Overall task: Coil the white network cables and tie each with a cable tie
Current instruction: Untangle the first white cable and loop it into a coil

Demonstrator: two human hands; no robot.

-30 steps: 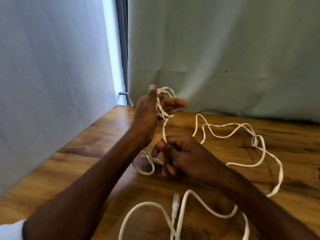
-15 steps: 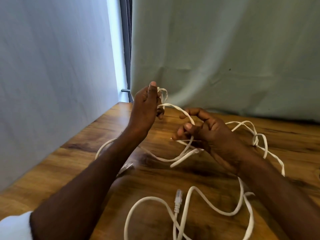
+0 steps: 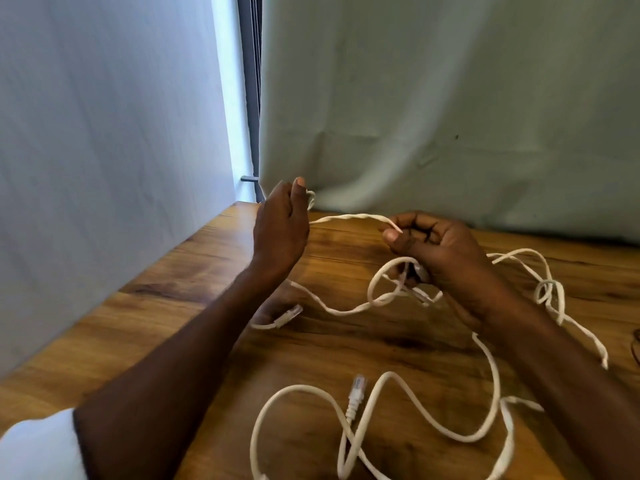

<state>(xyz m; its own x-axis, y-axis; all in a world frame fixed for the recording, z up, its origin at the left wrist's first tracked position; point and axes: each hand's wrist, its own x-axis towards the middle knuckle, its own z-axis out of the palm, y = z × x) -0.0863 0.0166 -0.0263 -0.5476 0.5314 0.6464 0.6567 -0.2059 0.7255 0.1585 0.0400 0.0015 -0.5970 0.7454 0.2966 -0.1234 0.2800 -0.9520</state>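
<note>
A long white network cable lies in loose, tangled loops on the wooden table. My left hand is raised above the table's back edge and grips a few small turns of the cable. A taut stretch runs from it rightwards to my right hand, which pinches the cable between thumb and curled fingers. One clear plug lies below my left wrist. A second plug rests near the front, among crossing loops. A knot-like tangle sits at the right.
Pale curtains hang close behind the table, and a white sheet closes off the left side. A dark object is cut off at the right edge.
My right hand has moved up and to the right, pulling the cable taut between both hands. My left hand stays raised with the turns in it. The loose loops have shifted on the table.
</note>
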